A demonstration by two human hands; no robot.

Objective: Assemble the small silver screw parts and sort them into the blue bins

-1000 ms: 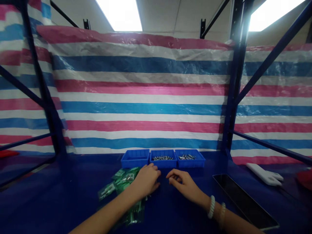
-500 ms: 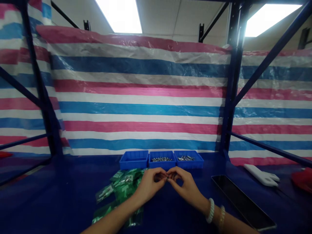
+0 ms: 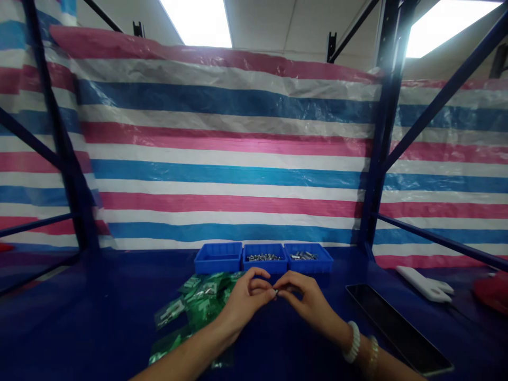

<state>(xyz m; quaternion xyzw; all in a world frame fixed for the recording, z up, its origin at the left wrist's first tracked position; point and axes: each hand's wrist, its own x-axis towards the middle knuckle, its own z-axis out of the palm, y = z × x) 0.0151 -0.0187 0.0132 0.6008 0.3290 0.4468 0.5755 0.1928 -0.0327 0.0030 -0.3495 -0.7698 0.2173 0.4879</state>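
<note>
My left hand (image 3: 252,293) and my right hand (image 3: 304,293) meet at the fingertips over the blue table (image 3: 119,317). Between them is a tiny metallic part (image 3: 277,291), too small to name, pinched by the fingers of both. Just behind the hands, a middle blue bin (image 3: 264,265) holds many small metal pieces, and a right blue bin (image 3: 309,264) holds longer metal pieces. The left blue bin (image 3: 219,265) shows no contents. Green and clear plastic packets (image 3: 202,307) lie in a pile beside and partly under my left forearm.
A black phone-like slab (image 3: 397,328) lies right of my right arm. Beyond it are a white device (image 3: 424,284) with a cable and a red object (image 3: 492,293). Dark blue frame posts (image 3: 375,159) stand at both sides, before a striped sheet (image 3: 238,174).
My right hand has turned slightly, with its fingers straighter. The left fingers have spread a little, and the small part between the hands shows more clearly. The view has shifted slightly.
</note>
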